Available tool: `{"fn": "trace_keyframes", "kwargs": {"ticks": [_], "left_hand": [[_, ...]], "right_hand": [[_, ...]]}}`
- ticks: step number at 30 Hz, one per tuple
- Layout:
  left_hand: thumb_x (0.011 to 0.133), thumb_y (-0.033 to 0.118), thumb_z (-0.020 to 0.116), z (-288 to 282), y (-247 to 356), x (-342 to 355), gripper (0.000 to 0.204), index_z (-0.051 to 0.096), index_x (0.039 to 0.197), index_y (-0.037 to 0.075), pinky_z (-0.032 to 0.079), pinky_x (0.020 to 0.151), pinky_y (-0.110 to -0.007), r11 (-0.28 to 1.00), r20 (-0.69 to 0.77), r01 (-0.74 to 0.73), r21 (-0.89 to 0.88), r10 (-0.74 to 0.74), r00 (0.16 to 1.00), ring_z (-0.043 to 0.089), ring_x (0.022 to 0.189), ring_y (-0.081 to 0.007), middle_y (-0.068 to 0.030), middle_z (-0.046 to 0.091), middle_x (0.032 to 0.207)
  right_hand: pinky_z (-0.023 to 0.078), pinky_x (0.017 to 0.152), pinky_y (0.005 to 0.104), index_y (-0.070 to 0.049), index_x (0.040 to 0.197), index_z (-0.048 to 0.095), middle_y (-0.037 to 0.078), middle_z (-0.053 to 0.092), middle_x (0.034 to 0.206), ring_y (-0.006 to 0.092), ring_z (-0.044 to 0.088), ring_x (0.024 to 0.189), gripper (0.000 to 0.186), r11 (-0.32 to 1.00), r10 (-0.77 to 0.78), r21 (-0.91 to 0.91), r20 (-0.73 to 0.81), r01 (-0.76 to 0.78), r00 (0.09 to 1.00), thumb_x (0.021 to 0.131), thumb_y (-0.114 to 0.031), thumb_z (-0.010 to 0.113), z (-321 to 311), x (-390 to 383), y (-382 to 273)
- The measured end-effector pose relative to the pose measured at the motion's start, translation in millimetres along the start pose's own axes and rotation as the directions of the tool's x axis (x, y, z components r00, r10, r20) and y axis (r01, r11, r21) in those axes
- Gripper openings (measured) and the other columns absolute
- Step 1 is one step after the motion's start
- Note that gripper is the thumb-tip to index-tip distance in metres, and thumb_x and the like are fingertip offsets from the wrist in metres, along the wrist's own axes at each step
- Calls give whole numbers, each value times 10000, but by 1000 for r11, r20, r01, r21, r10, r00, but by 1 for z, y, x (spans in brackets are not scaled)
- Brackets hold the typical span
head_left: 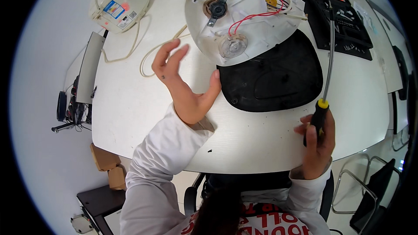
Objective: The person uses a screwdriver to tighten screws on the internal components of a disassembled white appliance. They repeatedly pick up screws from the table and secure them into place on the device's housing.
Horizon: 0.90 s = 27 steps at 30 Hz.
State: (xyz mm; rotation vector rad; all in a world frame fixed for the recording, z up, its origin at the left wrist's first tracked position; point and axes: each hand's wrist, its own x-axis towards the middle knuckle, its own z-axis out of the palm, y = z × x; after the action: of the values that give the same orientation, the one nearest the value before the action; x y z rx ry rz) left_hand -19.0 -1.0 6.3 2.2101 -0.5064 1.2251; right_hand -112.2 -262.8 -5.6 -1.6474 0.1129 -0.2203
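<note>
My right hand (pixel 321 141) grips a screwdriver (pixel 319 121) by its black and yellow handle, the long metal shaft pointing away from me. My left hand (pixel 187 89) is raised with thumb and fingers spread, nothing between them. Its thumb is beside a black rounded cover (pixel 272 76) lying on the table; whether they touch I cannot tell. Overlapping the cover's far part is a white plastic housing (pixel 257 15), its inner side up. Inside it are red wires (pixel 250 17), a round clear part (pixel 233 45) and a dark metal bracket (pixel 216 9).
A white rice cooker (pixel 119 6) stands at the far left, its beige cord (pixel 139 39) on the white table (pixel 257 148). A black tool case (pixel 344 21) holding small metal pieces is at the far right. A tiny dark screw-like piece (pixel 210 151) lies near the front edge.
</note>
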Motion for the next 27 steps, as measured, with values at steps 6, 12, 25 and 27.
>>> {"fn": "trace_keyframes", "kwargs": {"ticks": [6, 12, 25, 27], "left_hand": [[691, 101, 736, 14, -12, 2, 889, 200, 1398, 57, 385, 963, -419, 874, 127, 312, -371, -286, 950, 413, 1207, -310, -189, 318, 1357], [789, 112, 701, 31, -12, 2, 771, 214, 1381, 33, 375, 993, -363, 559, 335, 575, -598, -477, 813, 450, 1179, -227, -135, 410, 1286], [749, 50, 742, 50, -1, 9, 585, 403, 1220, -18, 437, 890, -308, 514, 328, 610, -603, -537, 777, 564, 1000, -177, -120, 558, 1121], [744, 49, 746, 51, -2, 9, 577, 411, 1209, -21, 444, 877, -305, 533, 314, 589, -608, -520, 794, 569, 986, -172, -123, 566, 1109]], "right_hand": [[469, 789, 292, -38, 1206, 473, 126, 588, 991, 168, 581, 827, 443, 915, -261, -346, -108, 210, 959, 798, -67, 643, -45, -18, 23], [491, 786, 329, -70, 1109, 450, 217, 579, 1053, 262, 598, 860, 506, 880, -323, -316, 145, 354, 935, 662, 74, 638, -47, -25, 23], [507, 597, 291, -113, 1185, 511, 195, 649, 1085, 232, 634, 684, 602, 711, -439, -527, 184, 465, 879, 632, 12, 712, -33, -24, 22], [506, 594, 285, -113, 1191, 513, 196, 649, 1081, 233, 635, 680, 601, 728, -449, -508, 155, 461, 880, 637, -6, 718, -25, -23, 19]]}}
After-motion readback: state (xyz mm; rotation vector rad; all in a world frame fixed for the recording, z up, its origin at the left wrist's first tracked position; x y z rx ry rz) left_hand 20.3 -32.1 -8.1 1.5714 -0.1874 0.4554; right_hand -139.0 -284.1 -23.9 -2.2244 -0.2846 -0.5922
